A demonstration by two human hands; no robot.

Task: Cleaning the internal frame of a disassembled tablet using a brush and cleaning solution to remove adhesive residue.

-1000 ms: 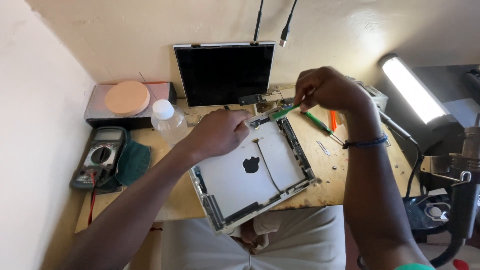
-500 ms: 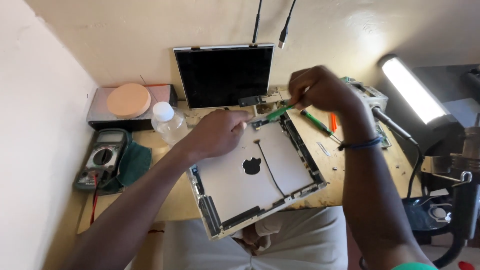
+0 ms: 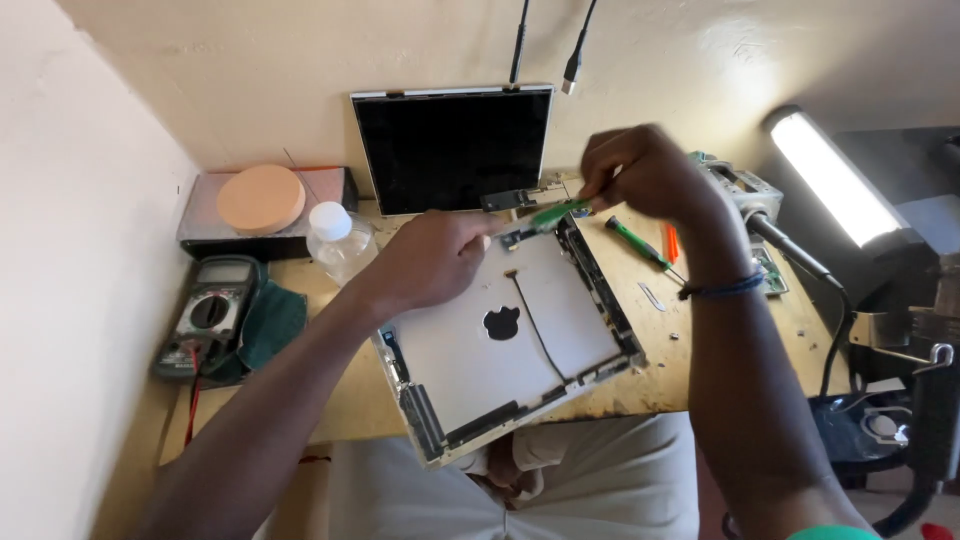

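Right hand (image 3: 645,175), above the far edge of the tablet's rear shell: fingers pinched together on a green-handled tool (image 3: 560,212), whose long axis runs from the fingertips down and leftward, its tip pointing toward the shell's far left corner. Left hand (image 3: 435,260): laid palm-down on the far left part of the open tablet rear shell (image 3: 505,340), fingers curled and pressing against the shell's edge, index finger extended toward the tool's tip; whether it grips anything cannot be told. The two hands stand close together, nearly meeting at the tool.

The shell lies on the wooden counter (image 3: 700,350), inner face up, rotated so that its long axis runs from near left to far right; its near corner overhangs the counter's front edge above the person's lap. A thin dark cable crosses its middle.

Behind the hands, a detached dark display panel (image 3: 450,145) leans upright against the wall. Right of the shell lie a green-handled screwdriver (image 3: 640,243) and an orange tool (image 3: 671,243). To the left stand a clear bottle with white cap (image 3: 338,240), a multimeter (image 3: 205,315) on a green cloth (image 3: 268,320), and a round peach-coloured pad (image 3: 261,198) on a dark box. A lit tube lamp (image 3: 825,175) stands at far right.
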